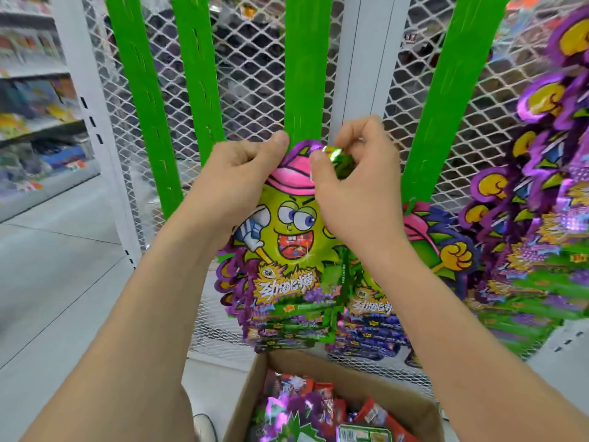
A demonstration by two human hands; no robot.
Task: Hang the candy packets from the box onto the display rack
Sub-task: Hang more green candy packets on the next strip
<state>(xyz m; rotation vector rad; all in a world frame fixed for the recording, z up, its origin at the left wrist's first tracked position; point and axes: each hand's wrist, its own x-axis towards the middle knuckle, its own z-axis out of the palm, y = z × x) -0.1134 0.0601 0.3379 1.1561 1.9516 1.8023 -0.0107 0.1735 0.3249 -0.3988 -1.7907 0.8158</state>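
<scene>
Pinching the candy packet (288,231) top with both left hand (237,173) and right hand (353,183) fingers, the person lines it up against the green strip (307,68) to hook it.

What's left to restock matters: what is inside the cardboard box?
The cardboard box holds a heap of purple-green and red candy packets. The heap hides its bottom; the frame cuts off its near part.

Both bare forearms reach forward and up, hands close together. The left hand (242,173) pinches the top edge of a candy packet (287,247), fingers curled; the right hand (357,186) pinches the same edge just beside it
</scene>
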